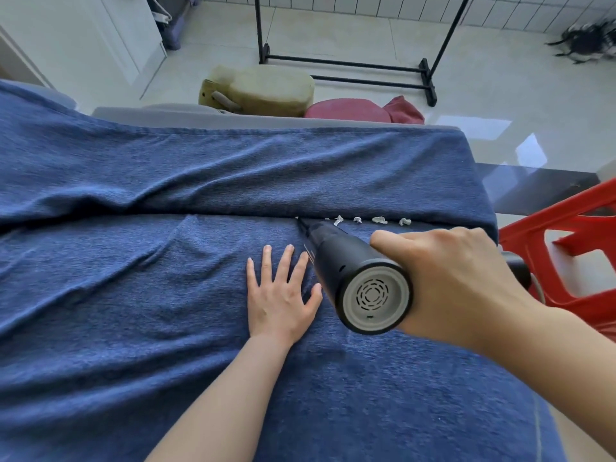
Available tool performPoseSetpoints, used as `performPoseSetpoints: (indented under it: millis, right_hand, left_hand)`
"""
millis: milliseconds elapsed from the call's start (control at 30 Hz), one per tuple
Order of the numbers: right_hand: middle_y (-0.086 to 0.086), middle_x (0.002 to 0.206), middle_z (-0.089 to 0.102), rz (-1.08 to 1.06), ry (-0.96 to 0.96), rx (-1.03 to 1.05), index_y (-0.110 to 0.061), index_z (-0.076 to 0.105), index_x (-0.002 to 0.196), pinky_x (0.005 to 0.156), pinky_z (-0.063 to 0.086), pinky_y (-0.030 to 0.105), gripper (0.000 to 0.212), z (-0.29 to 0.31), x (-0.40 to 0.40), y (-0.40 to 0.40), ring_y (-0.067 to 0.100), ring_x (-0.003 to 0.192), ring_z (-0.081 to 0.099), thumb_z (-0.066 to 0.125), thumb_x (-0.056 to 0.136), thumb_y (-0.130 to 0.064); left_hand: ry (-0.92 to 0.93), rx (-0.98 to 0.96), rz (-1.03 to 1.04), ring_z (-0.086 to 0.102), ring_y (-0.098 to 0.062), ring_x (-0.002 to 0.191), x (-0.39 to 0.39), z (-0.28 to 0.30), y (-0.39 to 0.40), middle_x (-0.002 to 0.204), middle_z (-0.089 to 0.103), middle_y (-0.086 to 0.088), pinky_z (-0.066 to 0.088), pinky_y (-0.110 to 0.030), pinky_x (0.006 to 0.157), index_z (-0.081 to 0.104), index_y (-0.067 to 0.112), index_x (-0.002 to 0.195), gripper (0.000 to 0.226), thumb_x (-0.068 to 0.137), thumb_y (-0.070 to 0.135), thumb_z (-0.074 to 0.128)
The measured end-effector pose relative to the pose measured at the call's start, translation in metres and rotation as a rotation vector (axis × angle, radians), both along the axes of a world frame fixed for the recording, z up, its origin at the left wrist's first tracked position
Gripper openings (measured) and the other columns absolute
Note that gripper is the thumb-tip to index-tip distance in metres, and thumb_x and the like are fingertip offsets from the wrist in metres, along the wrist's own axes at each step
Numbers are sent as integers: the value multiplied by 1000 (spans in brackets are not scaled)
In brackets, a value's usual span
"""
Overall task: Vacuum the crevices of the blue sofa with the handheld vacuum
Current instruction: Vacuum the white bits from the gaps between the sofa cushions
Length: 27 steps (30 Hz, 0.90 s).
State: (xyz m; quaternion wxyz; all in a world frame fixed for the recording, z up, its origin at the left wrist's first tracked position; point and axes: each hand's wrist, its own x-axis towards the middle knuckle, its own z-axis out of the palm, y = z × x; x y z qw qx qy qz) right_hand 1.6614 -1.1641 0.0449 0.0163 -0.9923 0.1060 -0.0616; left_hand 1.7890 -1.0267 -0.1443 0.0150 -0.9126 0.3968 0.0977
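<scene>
The blue sofa (133, 288) fills most of the view under a wrinkled blue terry cover. A crevice (233, 213) runs left to right between seat and backrest. Several small white scraps (378, 220) lie along the crevice at the right. My right hand (456, 281) grips the black handheld vacuum (346, 261), whose grey vented rear end faces me. Its narrow nozzle tip (301, 223) touches the crevice just left of the scraps. My left hand (280, 295) lies flat on the seat with fingers spread, just left of the vacuum body.
A red plastic chair (566, 248) stands close at the sofa's right end. Behind the sofa on the tiled floor are an olive cushion stool (266, 86), a red cushion (350, 110) and a black garment rack base (346, 66). A dark animal (586, 41) is at the far right.
</scene>
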Motion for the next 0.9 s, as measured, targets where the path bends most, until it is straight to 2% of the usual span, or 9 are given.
performPoseSetpoints:
  millis: [133,267,333,400,467,533,700,833,900]
  right_hand:
    - [-5,48,53,19,-11,-27,-23,46,67,49,9,19,29,3,4,-2,29,39,55,64,53,-42]
    - [-5,50,56,15,8,-44,-26,35,70,51,4,18,41,-4,11,0,29,42,57,69,52,-40]
    - [-5,50,57,17,11,-25,-27,32,72,54,2,16,44,-5,8,2,29,41,57,69,52,-38]
    - [-5,49,56,8,10,-30,-26,37,70,52,4,16,36,-2,2,0,30,40,56,66,52,-38]
    - [-4,50,57,-5,8,-21,-24,39,69,48,12,19,34,-1,-4,-3,30,39,56,65,52,-37]
    - [-5,50,55,-19,28,-5,-25,33,72,47,21,22,42,-3,-10,-7,30,38,55,66,51,-38]
    - [-6,47,47,-46,73,-15,-26,30,73,49,8,17,48,-4,-24,-11,29,34,49,70,50,-38]
    - [-6,47,46,-57,61,2,-27,29,73,47,14,20,48,-6,-25,-14,29,35,50,70,52,-38]
    - [-6,46,44,-61,52,-5,-26,29,73,48,9,18,46,-4,-25,-14,29,34,49,68,51,-37]
  left_hand:
    - [1,-62,24,1,-34,150,-7,-2,5,158,29,-3,6,-57,118,31,27,151,78,84,61,11]
    - [-28,-123,38,16,-33,148,-8,-8,5,152,40,-3,21,-58,115,52,26,139,64,85,60,45]
    - [-30,-106,24,13,-34,149,-8,-11,6,152,40,-1,18,-58,116,49,26,141,65,86,60,42]
    - [-38,-115,18,17,-36,148,-8,-12,5,151,42,-4,20,-59,115,46,24,143,68,87,59,31]
    - [-34,-126,29,19,-37,147,-7,-11,4,152,40,-4,19,-60,115,44,23,144,70,87,58,26]
    - [-30,-133,38,18,-37,147,-8,-10,4,154,37,-3,16,-60,116,42,23,146,71,87,56,20]
    - [-11,-122,50,6,-33,150,-7,-8,2,160,24,1,3,-56,119,28,29,151,76,85,59,6]
    - [-21,-101,67,8,-32,150,-7,-9,0,160,25,1,5,-56,119,30,31,151,74,87,62,11]
    - [-21,-105,67,7,-32,150,-8,-9,0,160,24,1,5,-56,119,29,31,151,75,85,61,10]
